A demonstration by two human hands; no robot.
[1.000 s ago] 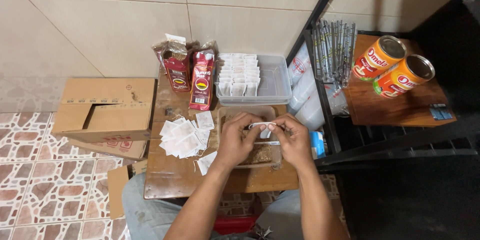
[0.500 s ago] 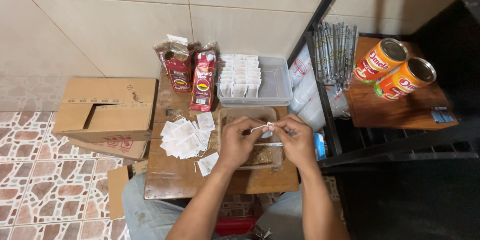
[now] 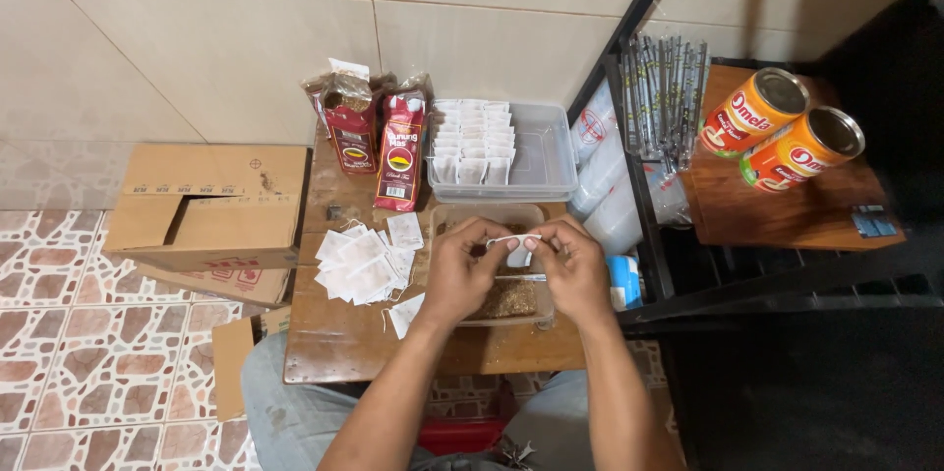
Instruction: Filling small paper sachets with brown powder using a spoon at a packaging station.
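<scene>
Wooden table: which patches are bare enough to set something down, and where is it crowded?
Bare wood shows on the table at its front left corner, below the loose white sachets. The back edge is crowded by two red packets and the sachet tray.

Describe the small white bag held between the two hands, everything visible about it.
The small white bag is a flat pouch that looks like thin filter paper. Its top edge is pinched between the left hand and the right hand, with its lower part hanging down between them. It sits above the clear plastic container of brown loose material on the wooden table. Whether the bag is filled cannot be told.
</scene>
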